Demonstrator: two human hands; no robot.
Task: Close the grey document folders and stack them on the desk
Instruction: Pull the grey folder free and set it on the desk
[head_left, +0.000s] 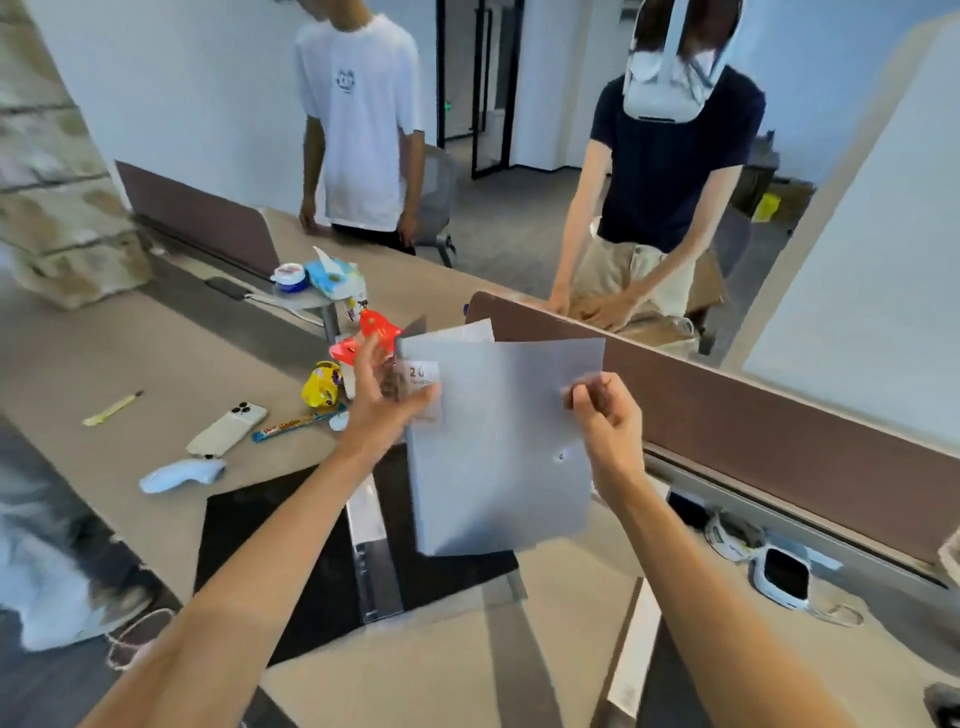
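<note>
I hold a grey document folder (498, 457) up in the air over the desk (130, 364), nearly shut, with white paper edges showing at its top. My left hand (382, 402) grips its left spine edge near a white label. My right hand (605, 415) pinches the right edge of the cover. Below it an open folder (291, 561) lies flat on the desk, black inside, with a clear metal-clip spine down its middle. Another dark folder edge (670, 670) shows at the bottom right.
Left of the folders lie a white phone (227, 428), a white controller (182, 474), a candy bar (291, 427) and snack packets (363, 338). A brown divider panel (753, 415) runs along the right. Two people stand beyond the desk. A white device (782, 577) sits at right.
</note>
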